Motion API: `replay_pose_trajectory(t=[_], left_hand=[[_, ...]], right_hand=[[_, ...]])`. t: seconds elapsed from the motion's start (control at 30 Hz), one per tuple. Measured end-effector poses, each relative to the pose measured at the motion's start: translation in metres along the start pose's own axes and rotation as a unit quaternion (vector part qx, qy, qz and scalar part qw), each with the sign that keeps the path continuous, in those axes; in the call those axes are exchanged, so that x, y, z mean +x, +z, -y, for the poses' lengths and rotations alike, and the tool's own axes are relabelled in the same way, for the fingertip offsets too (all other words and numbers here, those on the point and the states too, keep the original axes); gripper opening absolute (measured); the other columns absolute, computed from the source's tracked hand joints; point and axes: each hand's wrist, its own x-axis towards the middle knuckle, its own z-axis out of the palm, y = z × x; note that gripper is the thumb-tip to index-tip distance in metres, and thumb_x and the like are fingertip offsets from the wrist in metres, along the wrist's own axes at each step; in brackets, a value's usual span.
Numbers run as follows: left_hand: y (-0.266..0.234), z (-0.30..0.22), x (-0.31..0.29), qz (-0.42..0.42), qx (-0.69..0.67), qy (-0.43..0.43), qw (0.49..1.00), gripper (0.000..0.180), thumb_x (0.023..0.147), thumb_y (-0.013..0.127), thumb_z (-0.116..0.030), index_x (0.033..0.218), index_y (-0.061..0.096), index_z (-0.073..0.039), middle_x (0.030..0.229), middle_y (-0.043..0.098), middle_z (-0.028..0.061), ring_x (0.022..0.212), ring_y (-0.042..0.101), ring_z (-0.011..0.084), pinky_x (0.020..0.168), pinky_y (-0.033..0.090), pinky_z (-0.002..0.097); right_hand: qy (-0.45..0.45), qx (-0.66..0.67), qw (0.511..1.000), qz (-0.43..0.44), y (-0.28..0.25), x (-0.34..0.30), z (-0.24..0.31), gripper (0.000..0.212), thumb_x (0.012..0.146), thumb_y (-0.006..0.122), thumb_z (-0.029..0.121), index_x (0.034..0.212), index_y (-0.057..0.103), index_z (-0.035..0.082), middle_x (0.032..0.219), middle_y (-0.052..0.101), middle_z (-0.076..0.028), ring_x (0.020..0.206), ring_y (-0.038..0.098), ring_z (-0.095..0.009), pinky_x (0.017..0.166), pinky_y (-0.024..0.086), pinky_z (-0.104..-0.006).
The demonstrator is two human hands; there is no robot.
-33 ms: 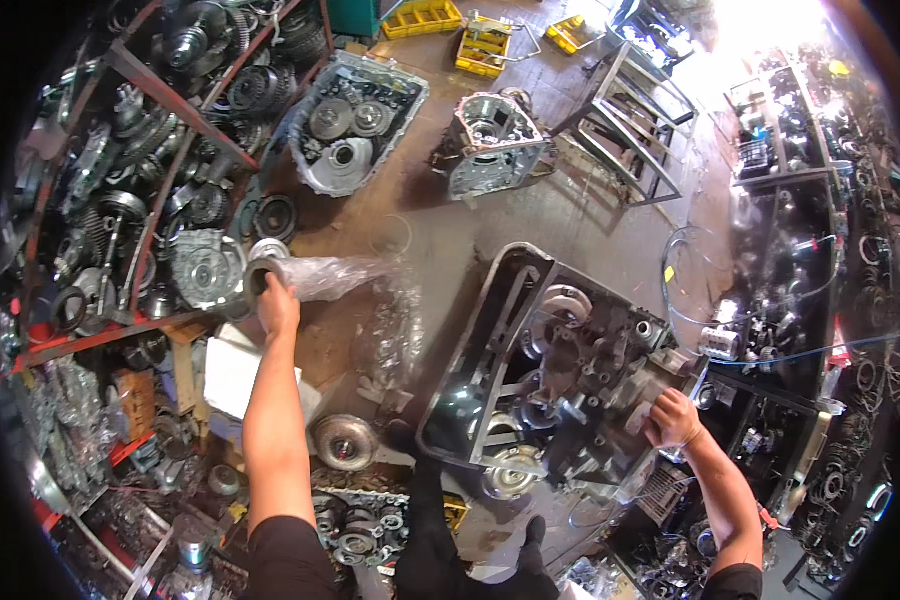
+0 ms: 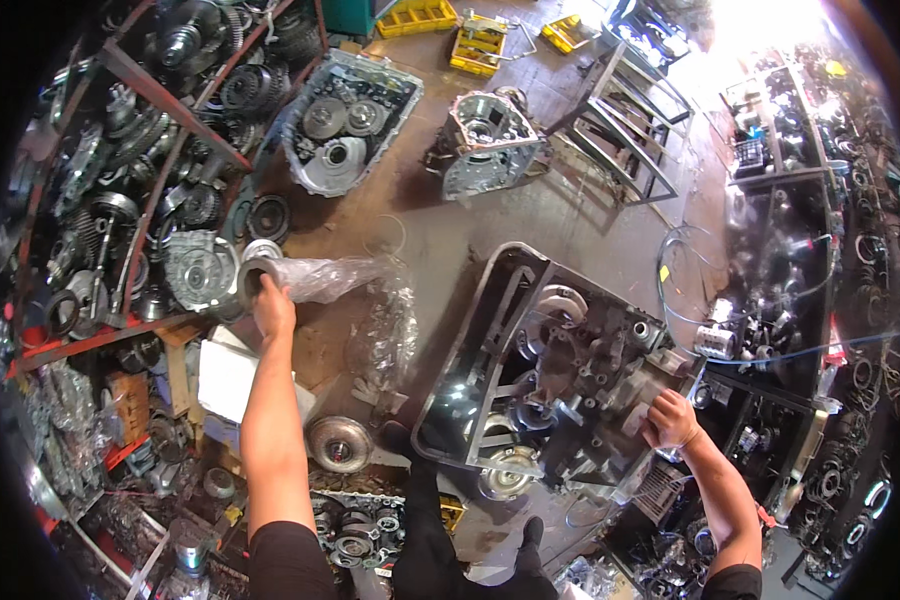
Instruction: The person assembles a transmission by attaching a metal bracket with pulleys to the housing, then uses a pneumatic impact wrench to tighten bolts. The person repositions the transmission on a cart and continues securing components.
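Note:
With its fingers hooked into the core end, my left hand (image 2: 274, 306) grips a roll of clear plastic film (image 2: 253, 272) near the shelf at left. A crumpled length of clear film (image 2: 335, 279) trails from it to the right and hangs down. My right hand (image 2: 669, 419) is closed at the right side of a grey metal gearbox housing (image 2: 610, 385). Something pale and see-through shows at its fingertips, but I cannot make out what it is. The housing rests on a black metal frame (image 2: 458, 375), with round metal parts beneath.
Red shelving (image 2: 160, 95) full of gears stands left. Two open gearbox casings, one grey (image 2: 380, 125) and one smaller (image 2: 491, 155), sit on the floor ahead. A metal rack (image 2: 625, 125) lies beyond. A round converter (image 2: 339, 444) lies by my foot; dark shelves (image 2: 780, 260) line the right.
The view has shifted slightly, so most things appear a little further left. Both hands keep their grip and nearly the same place.

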Motion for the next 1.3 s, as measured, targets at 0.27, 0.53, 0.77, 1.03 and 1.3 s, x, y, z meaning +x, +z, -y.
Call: replay_pose_trajectory(t=[0.27,0.53,0.77,1.03,1.3], left_hand=[[-0.012,-0.009,-0.001,-0.012,0.031,0.113,0.993,0.044,0.088,0.071,-0.013,0.126,0.052,-0.001,0.121,0.063,0.0199,0.121,0.055,0.0354,0.106,0.04,0.0441],[-0.042,-0.012,-0.036,0.037,0.081,0.114,0.989,0.055,0.087,0.071,-0.018,0.137,0.053,-0.003,0.144,0.053,0.0132,0.14,0.042,0.0311,0.115,0.035,0.0454],[-0.046,-0.005,-0.223,0.089,-0.161,0.131,0.974,0.059,0.09,0.066,-0.014,0.143,0.047,0.004,0.156,0.036,0.0254,0.145,0.034,0.0388,0.12,0.029,0.045],[-0.045,0.173,-0.646,0.279,-0.057,-0.16,0.945,0.063,0.076,0.082,-0.033,0.126,0.064,0.001,0.124,0.066,0.023,0.118,0.062,0.0391,0.103,0.047,0.042],[-0.104,0.254,-0.862,0.493,0.25,0.034,0.832,0.038,0.093,0.062,-0.043,0.099,0.077,-0.008,0.109,0.072,0.0178,0.102,0.069,0.0361,0.087,0.053,0.0486]], right_hand=[[-0.01,0.003,1.0,0.004,-0.003,0.001,0.002,0.024,0.064,0.072,0.009,0.061,0.048,0.011,0.064,0.044,-0.005,0.058,0.048,-0.024,0.053,0.043,-0.0363],[-0.024,-0.008,0.999,-0.021,0.001,-0.01,-0.001,0.023,0.066,0.072,0.011,0.061,0.05,0.011,0.065,0.047,-0.005,0.059,0.05,-0.025,0.055,0.046,-0.037],[-0.039,-0.023,0.998,-0.053,0.003,-0.018,-0.001,0.023,0.068,0.071,0.012,0.06,0.05,0.011,0.064,0.049,-0.007,0.059,0.052,-0.027,0.056,0.048,-0.0371],[-0.044,-0.018,0.994,-0.097,0.026,-0.034,-0.017,0.019,0.076,0.069,0.02,0.066,0.058,0.008,0.069,0.058,-0.01,0.066,0.06,-0.032,0.062,0.051,-0.0427],[0.201,-0.015,0.912,-0.358,0.022,-0.062,0.089,0.032,0.083,0.066,0.019,0.106,0.056,0.0,0.11,0.053,-0.023,0.102,0.052,-0.04,0.087,0.045,-0.0484]])
